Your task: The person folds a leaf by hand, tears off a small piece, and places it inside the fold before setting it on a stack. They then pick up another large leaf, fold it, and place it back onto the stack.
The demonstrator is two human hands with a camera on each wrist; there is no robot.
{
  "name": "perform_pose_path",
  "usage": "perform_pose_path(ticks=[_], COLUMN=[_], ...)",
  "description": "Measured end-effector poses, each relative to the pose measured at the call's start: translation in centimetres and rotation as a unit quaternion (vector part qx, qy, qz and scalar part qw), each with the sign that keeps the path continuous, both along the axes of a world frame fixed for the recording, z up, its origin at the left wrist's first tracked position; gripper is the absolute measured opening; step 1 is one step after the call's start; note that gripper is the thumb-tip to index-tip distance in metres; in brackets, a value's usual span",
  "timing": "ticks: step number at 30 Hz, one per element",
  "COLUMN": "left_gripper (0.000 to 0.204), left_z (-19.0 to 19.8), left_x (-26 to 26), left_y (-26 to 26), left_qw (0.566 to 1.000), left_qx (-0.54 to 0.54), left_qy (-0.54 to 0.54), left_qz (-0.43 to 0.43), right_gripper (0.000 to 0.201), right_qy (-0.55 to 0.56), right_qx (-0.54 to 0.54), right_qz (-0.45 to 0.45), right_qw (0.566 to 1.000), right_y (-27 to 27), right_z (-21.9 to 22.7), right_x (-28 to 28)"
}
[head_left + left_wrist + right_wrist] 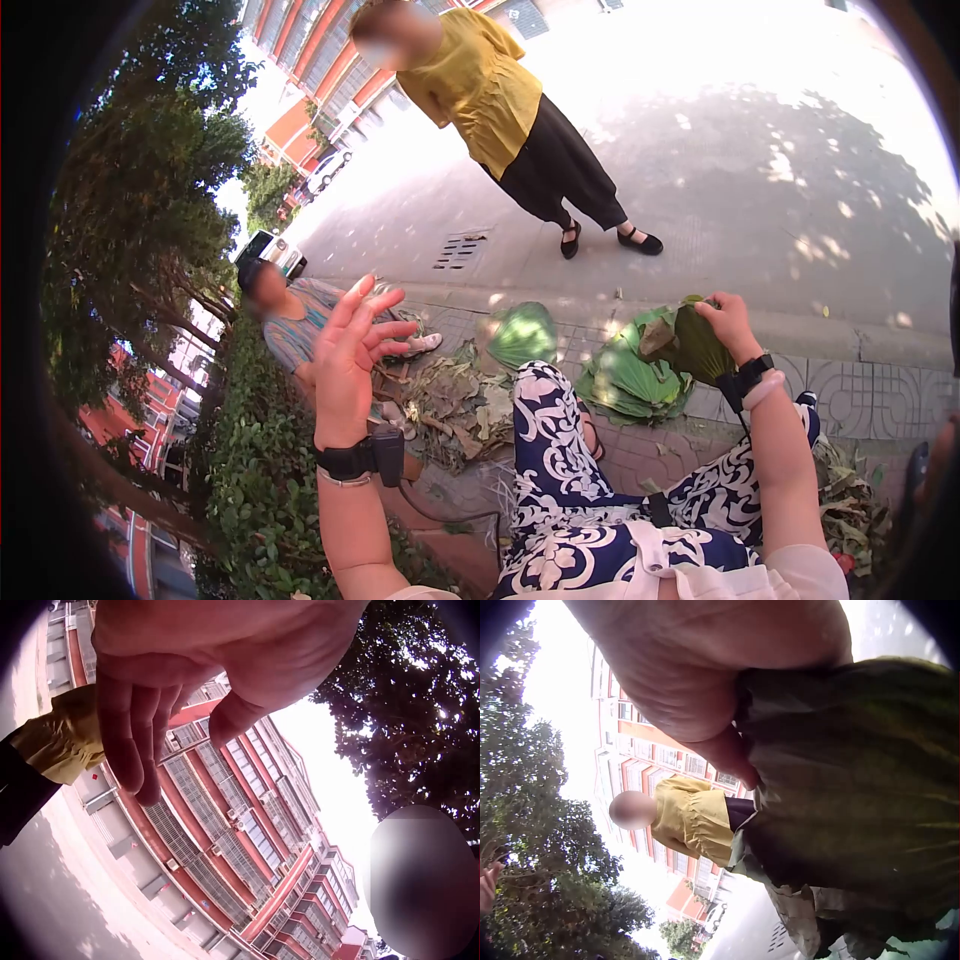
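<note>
Left hand [352, 365]: raised, fingers apart. Right hand [732, 323]: clamped on the edge of a dark green leaf [698, 345], which extends below the grip; green leaf pile [632, 378] lies left of the grip

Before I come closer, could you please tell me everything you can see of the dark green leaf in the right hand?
The dark green leaf looks broad, thin and creased, with yellowish streaks. The right hand grips it at the edge. A grey-brown part shows beside it, perhaps another leaf. In the head view it overlaps the green leaf pile; contact is unclear.
</note>
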State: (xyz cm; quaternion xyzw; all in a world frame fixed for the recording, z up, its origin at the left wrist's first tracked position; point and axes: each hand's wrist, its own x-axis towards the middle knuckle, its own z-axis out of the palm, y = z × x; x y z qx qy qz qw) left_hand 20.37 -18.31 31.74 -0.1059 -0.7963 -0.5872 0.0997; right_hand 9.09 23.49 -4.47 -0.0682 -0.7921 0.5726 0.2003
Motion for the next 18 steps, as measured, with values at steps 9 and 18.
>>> perform_pose_path(ticks=[9, 18], left_gripper=[0.04, 0.049], left_z=[-3.6, 11.3], left_x=[0.8, -5.7], left_y=[-6.5, -12.0], left_qw=[0.953, 0.968], left_qx=[-0.168, -0.065], left_qy=[-0.232, 0.185], left_qz=[-0.093, 0.157], right_gripper=[0.029, 0.032], right_qy=[-0.033, -0.027], right_qx=[0.014, 0.042], right_qz=[0.004, -0.006], right_qw=[0.999, 0.999], right_y=[-0.2, -0.5], right_z=[1.1, 0.7], right_x=[0.9, 0.5])
